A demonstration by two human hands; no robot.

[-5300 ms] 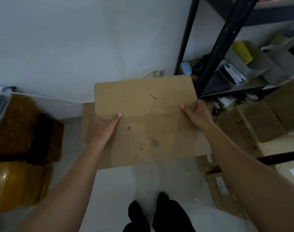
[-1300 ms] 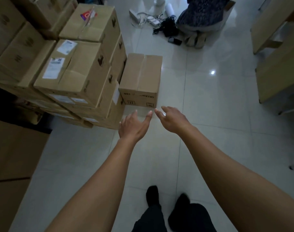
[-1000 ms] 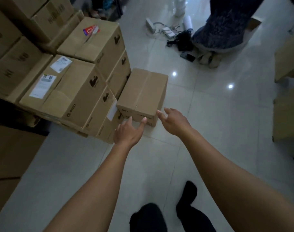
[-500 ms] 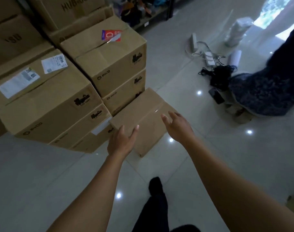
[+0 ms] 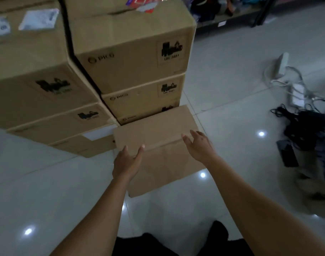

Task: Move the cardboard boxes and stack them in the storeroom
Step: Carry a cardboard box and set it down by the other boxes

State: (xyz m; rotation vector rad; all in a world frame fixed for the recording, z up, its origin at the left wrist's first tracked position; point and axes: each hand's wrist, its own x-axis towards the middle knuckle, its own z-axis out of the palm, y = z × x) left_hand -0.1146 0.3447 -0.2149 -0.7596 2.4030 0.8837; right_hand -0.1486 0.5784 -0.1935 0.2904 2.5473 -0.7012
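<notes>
A plain brown cardboard box [image 5: 158,130] sits on the pale tiled floor, right in front of a stack of larger printed boxes [image 5: 134,71]. My left hand [image 5: 127,161] hovers at the box's near-left edge, fingers spread, thumb at the top edge. My right hand [image 5: 199,145] reaches over the box's right side with fingers straight. Neither hand grips anything; whether they touch the box is unclear.
A second stack of labelled boxes [image 5: 34,85] stands at the left. Cables, a power strip [image 5: 282,63] and a dark bundle [image 5: 309,128] lie on the floor at the right. A low shelf [image 5: 232,13] runs along the back. My feet are at the bottom edge.
I have left the storeroom where I held a box against the wall, walked to the stacks and bent down. Both empty hands have closed in on the small box on the floor.
</notes>
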